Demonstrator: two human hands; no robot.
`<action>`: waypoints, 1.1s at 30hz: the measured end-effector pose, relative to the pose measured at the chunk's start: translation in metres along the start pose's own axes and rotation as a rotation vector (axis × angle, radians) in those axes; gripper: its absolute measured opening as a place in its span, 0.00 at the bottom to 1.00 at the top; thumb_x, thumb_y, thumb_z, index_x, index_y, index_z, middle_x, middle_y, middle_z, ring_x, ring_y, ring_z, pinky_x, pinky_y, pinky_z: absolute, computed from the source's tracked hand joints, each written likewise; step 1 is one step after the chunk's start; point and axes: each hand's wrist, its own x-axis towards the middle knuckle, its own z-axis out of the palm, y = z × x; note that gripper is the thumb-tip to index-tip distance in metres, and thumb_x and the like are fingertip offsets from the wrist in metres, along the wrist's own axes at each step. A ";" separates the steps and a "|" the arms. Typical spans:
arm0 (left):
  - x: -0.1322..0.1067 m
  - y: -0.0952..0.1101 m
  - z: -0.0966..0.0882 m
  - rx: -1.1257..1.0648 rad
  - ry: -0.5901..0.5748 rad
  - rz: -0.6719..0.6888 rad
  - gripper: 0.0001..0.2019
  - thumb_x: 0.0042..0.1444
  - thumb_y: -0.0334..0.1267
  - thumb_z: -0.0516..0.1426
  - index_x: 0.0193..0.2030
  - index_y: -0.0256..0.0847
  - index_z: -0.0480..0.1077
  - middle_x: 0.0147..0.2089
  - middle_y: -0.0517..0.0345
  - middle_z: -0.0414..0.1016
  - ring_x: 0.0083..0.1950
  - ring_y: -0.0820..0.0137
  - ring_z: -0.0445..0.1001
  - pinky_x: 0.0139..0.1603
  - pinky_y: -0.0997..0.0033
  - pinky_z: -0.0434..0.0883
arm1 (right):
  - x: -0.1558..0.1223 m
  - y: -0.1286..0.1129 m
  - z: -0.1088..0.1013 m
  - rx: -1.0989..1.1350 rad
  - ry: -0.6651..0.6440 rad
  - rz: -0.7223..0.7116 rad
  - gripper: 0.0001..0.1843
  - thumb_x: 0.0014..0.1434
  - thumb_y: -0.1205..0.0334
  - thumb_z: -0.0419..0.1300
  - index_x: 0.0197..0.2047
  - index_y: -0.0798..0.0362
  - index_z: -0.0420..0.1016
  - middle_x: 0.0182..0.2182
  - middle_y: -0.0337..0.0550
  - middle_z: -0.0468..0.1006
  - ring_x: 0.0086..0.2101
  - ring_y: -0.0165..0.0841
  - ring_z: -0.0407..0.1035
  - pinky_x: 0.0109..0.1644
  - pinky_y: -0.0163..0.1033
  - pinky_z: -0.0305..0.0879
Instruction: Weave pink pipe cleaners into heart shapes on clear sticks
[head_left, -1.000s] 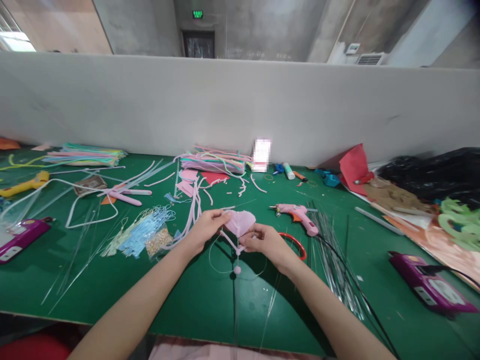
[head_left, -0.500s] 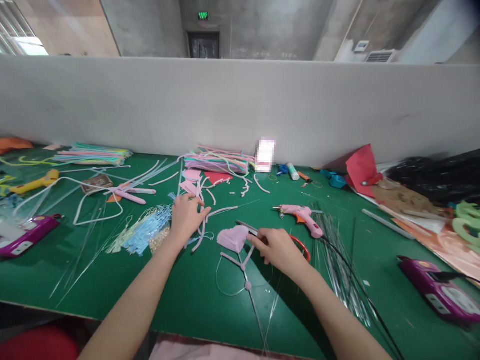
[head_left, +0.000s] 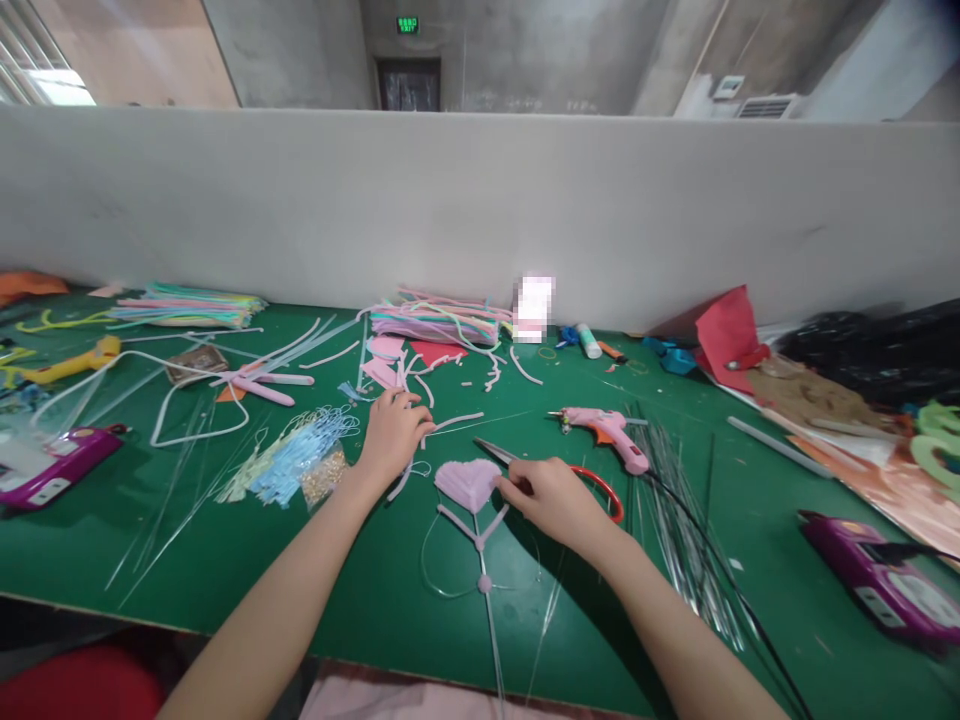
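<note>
Pink heart figure [head_left: 466, 485], fuzzy and pale, lies near the middle of a green desk [head_left: 360, 620], its point toward the near edge. A ridged seam runs down the heart's center to a thin stem [head_left: 492, 625], where two slender pink arms [head_left: 495, 528] spread upward in a V. Just below their joint sits a round pink ball [head_left: 484, 583], with a fine clear loop [head_left: 424, 560] curving out on the left; the stem runs on to the near edge. The right hand [head_left: 551, 500] pinches the heart's right edge between thumb and fingers, above red-handled scissors [head_left: 604, 490]. On the left, farther off, the left hand [head_left: 395, 432] lies with fingers bent over pink fuzzy strips [head_left: 401, 485]; whether it grips one cannot be told. Blue tassels [head_left: 289, 465] and a bag of gold beads [head_left: 325, 477] lie to its left, while a pink glue gun [head_left: 600, 420] rests at far right of the heart.
</note>
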 end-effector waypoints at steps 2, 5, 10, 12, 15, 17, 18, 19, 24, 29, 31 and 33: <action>0.000 0.002 0.001 -0.025 -0.008 0.030 0.05 0.55 0.38 0.60 0.34 0.44 0.78 0.50 0.51 0.75 0.59 0.53 0.62 0.56 0.53 0.61 | 0.000 0.001 0.000 -0.013 0.023 0.014 0.19 0.63 0.57 0.51 0.21 0.51 0.67 0.18 0.39 0.72 0.20 0.30 0.61 0.26 0.36 0.47; -0.001 0.005 0.002 -0.052 -0.008 0.048 0.03 0.55 0.35 0.60 0.33 0.43 0.76 0.48 0.51 0.76 0.58 0.54 0.63 0.56 0.54 0.62 | 0.001 0.001 0.000 -0.018 0.053 0.030 0.19 0.63 0.55 0.51 0.23 0.51 0.68 0.19 0.39 0.73 0.20 0.31 0.63 0.26 0.36 0.47; 0.002 0.007 -0.002 -0.077 0.091 -0.034 0.06 0.59 0.31 0.54 0.34 0.37 0.72 0.43 0.44 0.75 0.52 0.54 0.67 0.52 0.55 0.64 | 0.001 0.001 -0.001 0.000 0.117 0.062 0.19 0.63 0.54 0.50 0.23 0.51 0.69 0.20 0.40 0.74 0.21 0.32 0.65 0.27 0.36 0.49; 0.004 0.008 -0.009 -0.093 0.171 -0.093 0.08 0.62 0.32 0.50 0.38 0.36 0.70 0.42 0.43 0.74 0.48 0.56 0.69 0.49 0.56 0.65 | 0.002 0.001 -0.001 0.062 0.178 0.100 0.17 0.64 0.53 0.50 0.28 0.51 0.71 0.23 0.41 0.76 0.22 0.33 0.66 0.28 0.36 0.52; 0.003 0.015 -0.022 -0.152 0.300 -0.139 0.12 0.66 0.35 0.44 0.43 0.37 0.67 0.45 0.46 0.73 0.47 0.61 0.69 0.51 0.61 0.64 | 0.003 0.001 0.000 0.225 0.300 0.178 0.16 0.62 0.49 0.52 0.42 0.52 0.72 0.30 0.43 0.78 0.26 0.34 0.69 0.32 0.36 0.59; 0.001 0.024 -0.028 -0.398 0.308 -0.071 0.09 0.64 0.38 0.48 0.39 0.40 0.69 0.40 0.52 0.75 0.45 0.64 0.71 0.50 0.65 0.64 | 0.004 0.003 0.001 0.314 0.365 0.209 0.20 0.60 0.47 0.56 0.47 0.53 0.70 0.35 0.46 0.78 0.32 0.37 0.71 0.34 0.38 0.63; -0.001 0.029 -0.031 -0.525 0.212 -0.032 0.09 0.63 0.39 0.50 0.38 0.42 0.70 0.38 0.55 0.76 0.43 0.65 0.72 0.48 0.67 0.65 | 0.004 0.004 0.001 0.342 0.392 0.211 0.23 0.57 0.46 0.58 0.49 0.53 0.70 0.38 0.48 0.78 0.37 0.39 0.72 0.36 0.39 0.64; -0.002 0.034 -0.032 -0.641 0.071 -0.006 0.09 0.62 0.41 0.52 0.37 0.42 0.71 0.35 0.57 0.77 0.39 0.66 0.72 0.44 0.69 0.66 | 0.005 0.004 0.002 0.363 0.413 0.203 0.25 0.55 0.46 0.61 0.50 0.53 0.69 0.42 0.50 0.77 0.41 0.41 0.71 0.39 0.40 0.65; -0.009 0.050 -0.029 -0.955 -0.356 0.045 0.10 0.56 0.42 0.56 0.35 0.40 0.76 0.32 0.56 0.78 0.34 0.67 0.73 0.36 0.73 0.67 | 0.005 0.002 0.000 0.590 0.314 0.112 0.20 0.54 0.52 0.63 0.49 0.50 0.73 0.42 0.45 0.79 0.43 0.39 0.72 0.47 0.43 0.65; -0.011 0.047 -0.027 -0.960 -0.479 0.036 0.10 0.55 0.42 0.57 0.36 0.39 0.76 0.32 0.56 0.77 0.29 0.71 0.71 0.30 0.76 0.66 | 0.003 -0.006 -0.004 0.662 0.243 0.119 0.10 0.56 0.54 0.61 0.36 0.50 0.79 0.34 0.43 0.81 0.36 0.37 0.73 0.42 0.40 0.67; -0.010 0.044 -0.028 -0.977 -0.497 0.026 0.10 0.54 0.43 0.58 0.34 0.39 0.76 0.32 0.56 0.77 0.30 0.71 0.72 0.31 0.76 0.67 | 0.002 -0.006 -0.004 0.596 0.197 0.071 0.10 0.55 0.56 0.63 0.38 0.49 0.79 0.36 0.42 0.81 0.36 0.37 0.73 0.41 0.39 0.66; -0.010 0.042 -0.028 -1.025 -0.554 0.009 0.11 0.53 0.44 0.59 0.33 0.39 0.75 0.31 0.56 0.77 0.32 0.69 0.73 0.33 0.74 0.68 | 0.002 -0.004 -0.004 0.519 0.142 -0.009 0.08 0.55 0.58 0.62 0.38 0.49 0.79 0.35 0.42 0.81 0.35 0.36 0.73 0.40 0.39 0.66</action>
